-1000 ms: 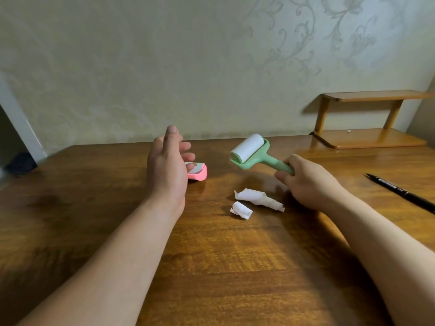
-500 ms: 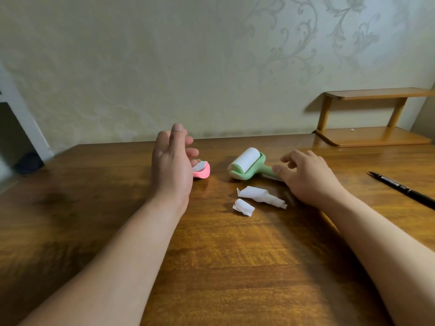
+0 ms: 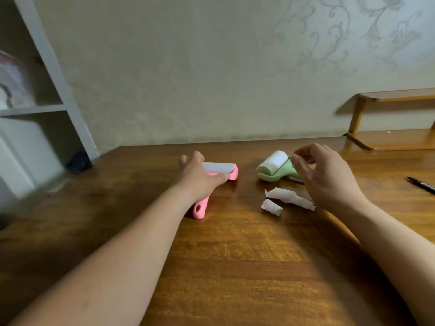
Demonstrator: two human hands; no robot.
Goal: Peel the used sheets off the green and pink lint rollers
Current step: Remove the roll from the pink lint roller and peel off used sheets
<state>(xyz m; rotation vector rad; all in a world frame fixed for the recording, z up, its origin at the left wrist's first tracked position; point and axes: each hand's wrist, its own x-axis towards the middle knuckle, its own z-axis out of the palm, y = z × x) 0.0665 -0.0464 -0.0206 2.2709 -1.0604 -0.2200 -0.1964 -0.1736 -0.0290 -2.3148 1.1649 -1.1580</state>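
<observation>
Green lint roller (image 3: 274, 169) lies on the wooden table (image 3: 235, 267) right of centre in the frame, its white roll pointing toward the wall. The right hand (image 3: 327, 177) hovers just over its handle with fingers loosely curled, holding nothing. Just below it in the frame lie two crumpled white strips, a larger peeled sheet (image 3: 289, 198) and a smaller peeled sheet (image 3: 271, 207), both well clear of either roll. Going by these and the clean look of the green roller's surface, that half of the job seems done.

Left of centre is the pink lint roller (image 3: 220, 169). The left hand (image 3: 200, 177) covers its neck, with the thumb curled under the front of the roll, so it appears to grasp the roller there. The looped handle end sticks out below the wrist, low to the table; whether it rests on the wood I cannot tell. No loose edge shows on the pink roll, and nothing is lifted from it yet, so peeling that one is likely what remains.

A black pen (image 3: 421, 184) lies at the right edge.
</observation>
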